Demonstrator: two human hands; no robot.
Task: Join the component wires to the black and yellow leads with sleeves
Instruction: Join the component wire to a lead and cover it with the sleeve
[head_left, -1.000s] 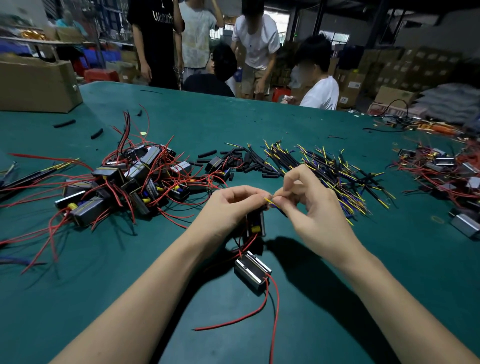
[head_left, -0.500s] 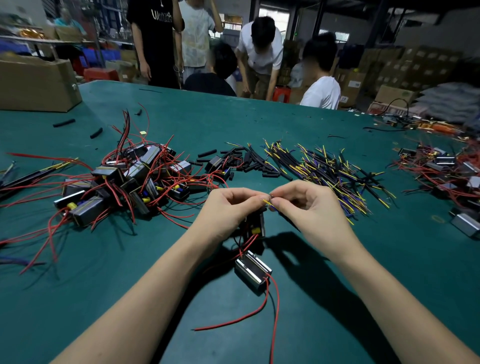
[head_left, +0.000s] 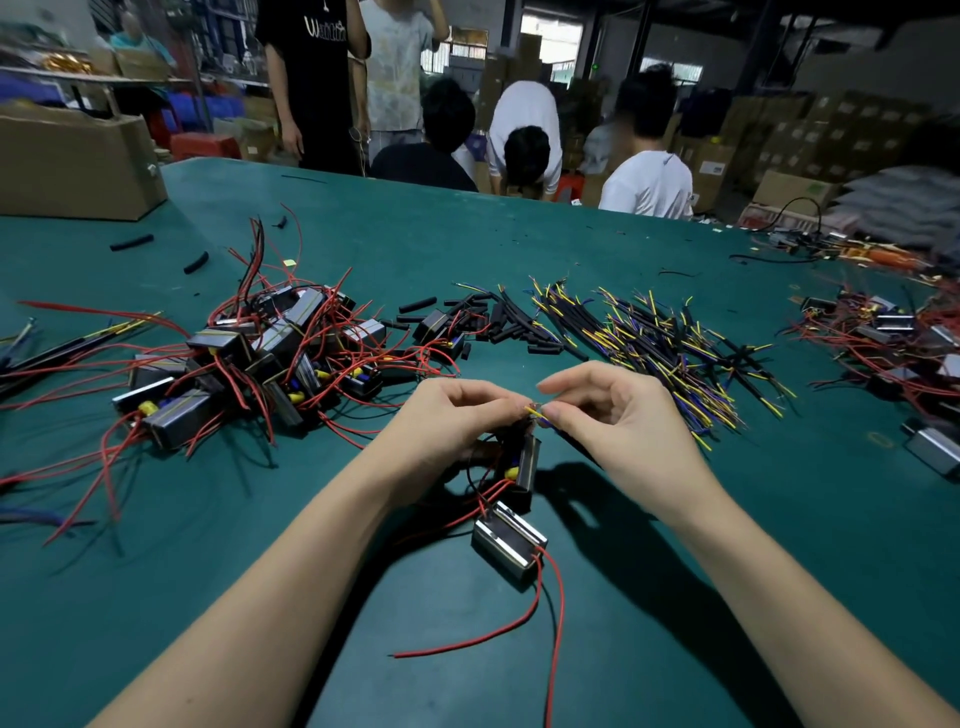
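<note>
My left hand and my right hand meet fingertip to fingertip above the green table. Between them a thin yellow lead is pinched; the left fingers also pinch a wire coming up from a small black component that hangs just below them. A second metal-cased component with red wires lies on the table under my hands. The joint itself is hidden by my fingertips.
A heap of components with red wires lies at the left. Loose black sleeves and a spread of black and yellow leads lie behind my hands. More components sit at the right, a cardboard box at the far left. Several people stand beyond the table.
My right hand has dropped from above the leads and curled in closer to my left. Both hands now work fingertip to fingertip at the yellow lead. A person in the background has bent over.
</note>
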